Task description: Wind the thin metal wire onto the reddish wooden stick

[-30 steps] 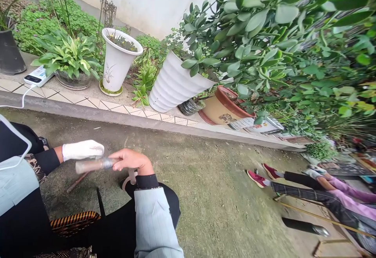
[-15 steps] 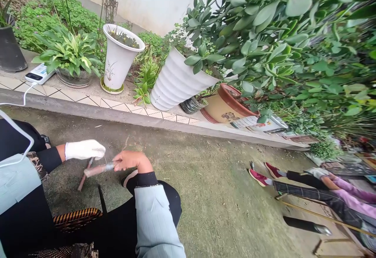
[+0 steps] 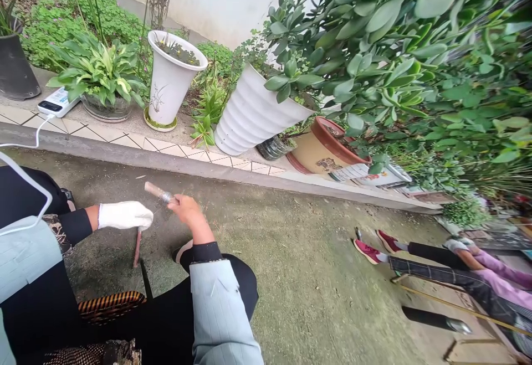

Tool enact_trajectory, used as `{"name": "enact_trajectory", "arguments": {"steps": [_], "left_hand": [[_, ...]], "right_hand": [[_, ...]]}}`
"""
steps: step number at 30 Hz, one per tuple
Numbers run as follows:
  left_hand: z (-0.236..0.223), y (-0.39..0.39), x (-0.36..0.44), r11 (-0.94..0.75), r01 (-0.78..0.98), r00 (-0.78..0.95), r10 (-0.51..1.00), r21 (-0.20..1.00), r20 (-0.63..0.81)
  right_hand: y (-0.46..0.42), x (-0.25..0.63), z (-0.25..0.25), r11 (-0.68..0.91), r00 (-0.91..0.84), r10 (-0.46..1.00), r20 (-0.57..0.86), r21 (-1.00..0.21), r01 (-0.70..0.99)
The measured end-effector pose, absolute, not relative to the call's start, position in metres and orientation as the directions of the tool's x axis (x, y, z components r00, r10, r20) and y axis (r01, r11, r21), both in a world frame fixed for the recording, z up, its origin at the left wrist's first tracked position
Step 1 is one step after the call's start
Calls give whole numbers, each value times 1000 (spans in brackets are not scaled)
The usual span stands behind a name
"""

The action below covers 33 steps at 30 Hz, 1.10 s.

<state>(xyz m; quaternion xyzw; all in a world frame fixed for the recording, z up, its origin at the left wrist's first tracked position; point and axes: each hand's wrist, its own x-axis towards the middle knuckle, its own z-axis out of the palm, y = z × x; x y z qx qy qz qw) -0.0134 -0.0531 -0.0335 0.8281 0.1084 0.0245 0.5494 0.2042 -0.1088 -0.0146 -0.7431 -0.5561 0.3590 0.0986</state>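
My left hand (image 3: 127,215), in a white knitted glove, is closed around the upper end of a reddish-brown stick (image 3: 137,250). The stick points down toward the ground, and its top is hidden by the glove. My bare right hand (image 3: 187,210) grips a pale wooden stick (image 3: 155,189) with silvery wire (image 3: 167,196) wound around it near my fingers. This wooden stick tilts up to the left, in front of and apart from my gloved hand.
A tiled ledge (image 3: 174,152) runs across ahead, bearing a white flowerpot (image 3: 170,80), a ribbed white planter (image 3: 249,113) and a power bank (image 3: 58,103) with a white cable. A woven seat (image 3: 112,304) is below me. Another person (image 3: 453,271) sits at the right, near a black flask (image 3: 432,319).
My right hand has swung the wooden stick up and away from my left hand. The reddish-brown stick has turned from slanted to nearly upright. My left hand has shifted slightly right and down.
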Motion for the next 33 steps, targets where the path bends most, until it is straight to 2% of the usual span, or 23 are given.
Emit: {"name": "enact_trajectory", "arguments": {"steps": [2, 4, 7, 9, 10, 12, 14, 16, 18, 20, 21, 22, 23, 24, 25, 26, 27, 28, 30, 32, 33], "left_hand": [[-28, -48, -14, -386, 176, 975, 193, 906, -107], [-25, -42, -16, -370, 208, 968, 210, 906, -136], [-26, -37, -19, -303, 214, 963, 226, 928, -148], [-31, -38, -19, -237, 200, 960, 242, 951, -142], [-34, -41, -18, -195, 197, 955, 260, 961, -143], [-37, -47, -15, -130, 201, 946, 282, 971, -158], [-37, -53, -13, -109, 212, 950, 257, 971, -178], [-34, -56, -11, -132, 209, 964, 195, 969, -181], [-29, -54, -12, -164, 185, 974, 163, 969, -158], [-25, -48, -15, -192, 162, 975, 183, 968, -127], [-24, -44, -17, -204, 160, 971, 209, 966, -116], [-24, -40, -18, -208, 167, 965, 235, 964, -117], [-25, -36, -19, -198, 182, 959, 252, 963, -130], [-26, -34, -20, -172, 198, 952, 268, 965, -148], [-29, -33, -20, -136, 210, 947, 274, 968, -167], [-31, -33, -19, -89, 210, 942, 287, 974, -177], [-34, -35, -19, -40, 202, 937, 300, 979, -181], [-36, -38, -17, 3, 188, 933, 311, 982, -180], [-38, -46, -15, 46, 172, 933, 312, 984, -178], [-37, -52, -14, 9, 184, 951, 250, 983, -180], [-35, -54, -14, -32, 190, 962, 205, 981, -180]], "right_hand": [[-110, 201, -14, -267, 42, 875, -483, -407, 874], [-113, 200, -10, -188, -101, 806, -583, -415, 890], [-118, 201, 0, -167, -436, 576, -692, -621, 766], [-120, 205, 6, -234, -617, 507, -601, -785, 573], [-121, 207, 8, -264, -646, 558, -521, -849, 457], [-119, 214, 9, -268, -533, 767, -357, -933, 239], [-116, 218, 6, -241, -261, 925, -277, -957, 163], [-112, 219, 1, -271, -3, 958, -287, -908, 319], [-110, 216, -4, -335, 141, 938, -317, -724, 602], [-111, 210, -6, -312, 104, 912, -396, -509, 802], [-112, 208, -5, -266, 8, 875, -483, -469, 842], [-114, 206, -3, -220, -136, 797, -588, -493, 842], [-116, 205, -1, -195, -307, 680, -666, -568, 800], [-118, 205, 2, -205, -473, 560, -681, -667, 717], [-120, 207, 6, -246, -601, 486, -634, -759, 602], [-121, 208, 8, -294, -673, 489, -555, -831, 472], [-121, 210, 10, -325, -677, 567, -468, -883, 338], [-120, 212, 11, -328, -613, 688, -388, -920, 215], [-117, 215, 9, -282, -360, 888, -287, -957, 68], [-111, 214, 4, -268, -116, 954, -277, -960, 85], [-109, 213, 0, -286, -30, 955, -294, -945, 156]]}}
